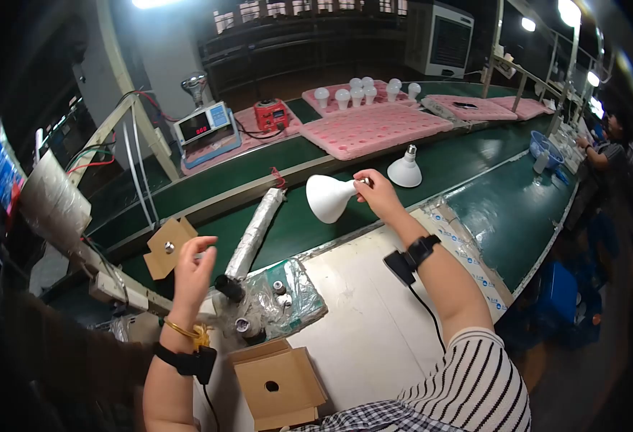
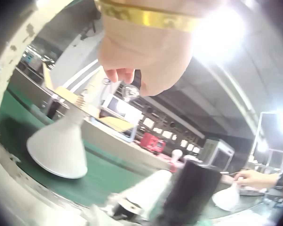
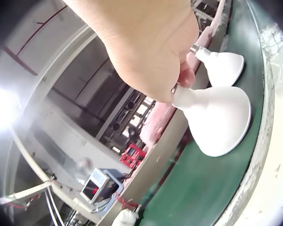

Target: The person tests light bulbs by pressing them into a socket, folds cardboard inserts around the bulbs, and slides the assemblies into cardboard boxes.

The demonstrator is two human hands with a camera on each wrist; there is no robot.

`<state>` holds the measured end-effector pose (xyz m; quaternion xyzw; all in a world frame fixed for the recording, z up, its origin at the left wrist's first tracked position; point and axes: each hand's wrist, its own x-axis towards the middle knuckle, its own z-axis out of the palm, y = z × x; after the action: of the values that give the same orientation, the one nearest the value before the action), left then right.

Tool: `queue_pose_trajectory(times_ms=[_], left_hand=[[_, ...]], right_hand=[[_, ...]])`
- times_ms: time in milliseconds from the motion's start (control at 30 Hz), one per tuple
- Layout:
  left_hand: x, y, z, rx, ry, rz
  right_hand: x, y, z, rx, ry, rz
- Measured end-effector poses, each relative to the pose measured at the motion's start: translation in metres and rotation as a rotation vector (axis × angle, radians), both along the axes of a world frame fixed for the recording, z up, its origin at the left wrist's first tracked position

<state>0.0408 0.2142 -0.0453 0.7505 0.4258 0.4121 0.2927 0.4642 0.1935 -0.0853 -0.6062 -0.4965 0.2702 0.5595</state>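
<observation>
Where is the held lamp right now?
In the head view, the lamp is near the centre, its narrow end in the right hand, between the wrapped tube at left and another lamp at right.

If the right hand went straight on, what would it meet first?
Probably the nearest pink foam tray, across the green belt; depth is unclear, so the right hand and its white lamp might pass above.

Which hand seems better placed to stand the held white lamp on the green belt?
Likely the right hand: its fingers pinch the white lamp by its narrow end, over the green belt. The left hand looks empty, farther away, near cardboard.
</observation>
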Motion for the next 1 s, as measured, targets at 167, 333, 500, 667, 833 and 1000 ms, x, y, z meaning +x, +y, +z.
queue_pose_trajectory(times_ms=[167, 333, 500, 667, 833, 1000], left_hand=[[0.039, -0.083, -0.002, -0.544, -0.365, -0.272], [0.036, -0.114, -0.018, -0.478, -0.368, -0.354], [0.026, -0.138, -0.01, -0.165, 0.025, -0.261], [0.015, -0.146, -0.022, 0.136, 0.132, -0.121], [-0.028, -0.177, 0.005, -0.023, 0.256, -0.298], [-0.055, -0.219, -0.006, -0.044, 0.439, -0.543]], right_hand=[[-0.101, -0.076, 0.035, -0.036, 0.377, 0.517], [-0.161, -0.117, 0.086, 0.224, -0.285, 0.776], [-0.193, -0.122, 0.084, 0.185, -0.582, 0.797], [-0.198, -0.113, 0.076, 0.122, -0.651, 0.714], [-0.185, -0.088, 0.043, 0.052, -0.979, 0.419], [-0.191, -0.076, 0.023, 0.091, -1.118, 0.368]])
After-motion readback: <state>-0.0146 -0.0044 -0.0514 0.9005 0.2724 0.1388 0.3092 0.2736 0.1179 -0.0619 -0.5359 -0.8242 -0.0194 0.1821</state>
